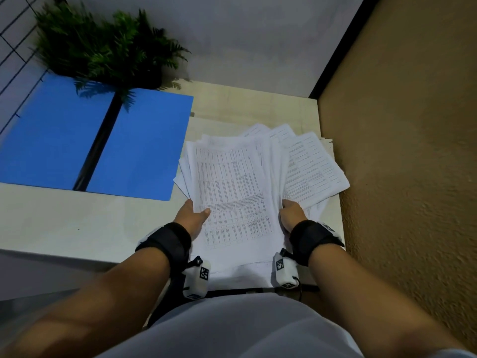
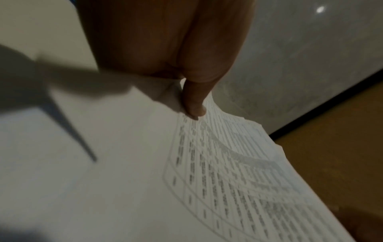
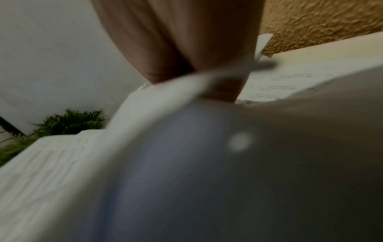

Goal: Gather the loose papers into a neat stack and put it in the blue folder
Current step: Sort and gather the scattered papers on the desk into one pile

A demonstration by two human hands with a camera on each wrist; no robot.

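Papers (image 1: 232,182), fanned and uneven, sit at the worktop's (image 1: 64,223) right edge, gripped by both hands: left (image 1: 192,215), right (image 1: 291,213). Gathering underway; next, square the edges, then carry left to the open folder (image 1: 144,143).

A fanned, uneven pile of printed white papers (image 1: 233,182) is seen on the right of the desk (image 1: 64,218). The blue folder (image 1: 95,140) lies open and flat just left of it, dark spine (image 1: 96,146) showing.
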